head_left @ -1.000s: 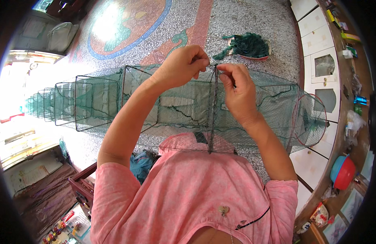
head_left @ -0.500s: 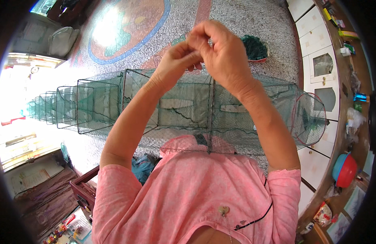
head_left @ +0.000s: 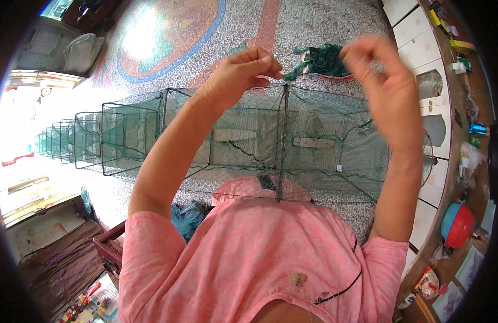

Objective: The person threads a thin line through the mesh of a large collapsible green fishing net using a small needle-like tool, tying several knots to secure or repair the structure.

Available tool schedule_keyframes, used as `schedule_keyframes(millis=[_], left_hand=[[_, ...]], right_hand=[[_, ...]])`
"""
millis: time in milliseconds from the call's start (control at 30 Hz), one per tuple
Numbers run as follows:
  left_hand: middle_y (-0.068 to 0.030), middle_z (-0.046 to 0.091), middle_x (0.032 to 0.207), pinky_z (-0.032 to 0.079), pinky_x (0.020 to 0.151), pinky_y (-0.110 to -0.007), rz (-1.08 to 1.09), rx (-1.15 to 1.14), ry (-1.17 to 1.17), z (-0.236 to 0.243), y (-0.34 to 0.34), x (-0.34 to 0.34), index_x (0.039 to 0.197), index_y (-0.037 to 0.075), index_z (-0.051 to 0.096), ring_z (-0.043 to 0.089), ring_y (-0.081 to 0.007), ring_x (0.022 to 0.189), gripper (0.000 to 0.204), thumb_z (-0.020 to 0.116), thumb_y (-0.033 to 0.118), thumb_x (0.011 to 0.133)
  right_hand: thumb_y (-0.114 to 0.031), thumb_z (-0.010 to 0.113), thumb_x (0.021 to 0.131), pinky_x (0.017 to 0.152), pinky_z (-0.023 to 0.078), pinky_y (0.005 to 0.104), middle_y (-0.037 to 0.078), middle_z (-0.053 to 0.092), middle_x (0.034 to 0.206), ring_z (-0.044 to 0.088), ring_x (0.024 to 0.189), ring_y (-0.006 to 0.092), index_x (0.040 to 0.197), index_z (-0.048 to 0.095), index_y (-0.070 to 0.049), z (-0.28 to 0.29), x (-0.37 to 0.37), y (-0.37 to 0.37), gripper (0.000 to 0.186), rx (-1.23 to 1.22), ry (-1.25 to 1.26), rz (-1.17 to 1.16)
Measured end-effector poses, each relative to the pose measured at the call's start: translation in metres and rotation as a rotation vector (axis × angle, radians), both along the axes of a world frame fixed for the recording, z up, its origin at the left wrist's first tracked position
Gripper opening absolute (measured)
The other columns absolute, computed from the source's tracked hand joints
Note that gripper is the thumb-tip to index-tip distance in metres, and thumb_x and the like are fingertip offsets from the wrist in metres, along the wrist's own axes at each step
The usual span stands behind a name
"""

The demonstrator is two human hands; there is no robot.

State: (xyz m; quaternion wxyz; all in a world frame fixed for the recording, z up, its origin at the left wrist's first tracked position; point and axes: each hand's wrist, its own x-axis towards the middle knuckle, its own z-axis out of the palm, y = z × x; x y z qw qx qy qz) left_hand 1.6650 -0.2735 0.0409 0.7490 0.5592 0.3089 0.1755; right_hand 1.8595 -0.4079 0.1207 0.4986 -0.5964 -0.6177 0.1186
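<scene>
A long green mesh net trap on square dark wire frames stretches across in front of me, with a ring at its right end. My left hand is raised just above the trap's upper edge near an upright frame bar, its fingers curled together; whatever they hold is too small to make out. My right hand is raised above the trap's right part, blurred, with its finger grip unclear. Behind it a heap of dark green cord lies in a shallow tray on the floor.
Patterned terrazzo floor spreads beyond the trap. White cabinets line the right, with a cluttered brown top holding a red-and-blue basin. A blue bag lies behind my left arm; a dark wooden piece of furniture stands lower left.
My hands came together above the trap, then parted; my right hand has swung sharply out to the right, while my left stays near the middle, slightly higher than a second ago.
</scene>
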Motion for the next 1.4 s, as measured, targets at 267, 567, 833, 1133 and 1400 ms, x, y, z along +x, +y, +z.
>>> schedule_keyframes(millis=[267,567,833,1133,1400], left_hand=[[-0.0007,0.060,0.091,0.045,0.065,-0.019,-0.030,-0.112,-0.060,-0.019,0.011,-0.004,0.093,0.008,0.057,0.052,-0.0057,0.071,0.013,0.052,0.020,0.094],[0.0001,0.058,0.075,0.041,0.058,-0.020,-0.128,0.098,0.217,-0.011,0.001,0.003,0.086,0.003,0.059,0.048,-0.0056,0.064,0.015,0.058,0.018,0.089],[-0.0006,0.052,0.076,0.038,0.061,-0.023,0.251,0.251,0.043,-0.020,-0.014,0.002,0.085,0.005,0.051,0.045,-0.0077,0.067,0.017,0.047,0.019,0.095],[-0.0039,0.061,0.089,0.047,0.068,-0.024,0.230,0.028,0.052,-0.015,-0.009,-0.001,0.097,0.004,0.055,0.057,-0.0096,0.078,0.012,0.049,0.014,0.093],[-0.0022,0.063,0.102,0.043,0.083,-0.024,-0.071,0.296,-0.112,-0.002,-0.019,0.002,0.117,0.005,0.056,0.053,-0.0069,0.091,0.029,0.054,0.019,0.092]], right_hand=[[-0.007,0.064,0.077,0.060,0.046,0.0350,0.010,0.058,0.078,0.059,0.067,0.0273,0.079,0.062,-0.004,-0.063,-0.034,-0.020,0.004,-0.424,-0.117,-0.060],[0.001,0.059,0.077,0.064,0.048,0.0403,0.014,0.057,0.085,0.059,0.076,0.0338,0.087,0.053,-0.002,-0.088,-0.058,0.009,0.012,-0.193,-0.018,-0.083],[-0.013,0.059,0.079,0.066,0.049,0.0405,0.011,0.058,0.083,0.061,0.079,0.0311,0.084,0.062,-0.006,-0.068,-0.060,0.035,0.009,-0.287,-0.470,-0.080],[-0.024,0.061,0.084,0.058,0.045,0.0304,0.005,0.064,0.073,0.059,0.063,0.0166,0.076,0.060,-0.003,-0.063,-0.042,0.099,0.022,-0.203,0.018,-0.049],[-0.016,0.051,0.093,0.051,0.044,0.0190,0.001,0.053,0.065,0.052,0.054,0.0078,0.086,0.052,-0.005,0.063,-0.021,0.071,0.013,-0.342,0.173,-0.190]])
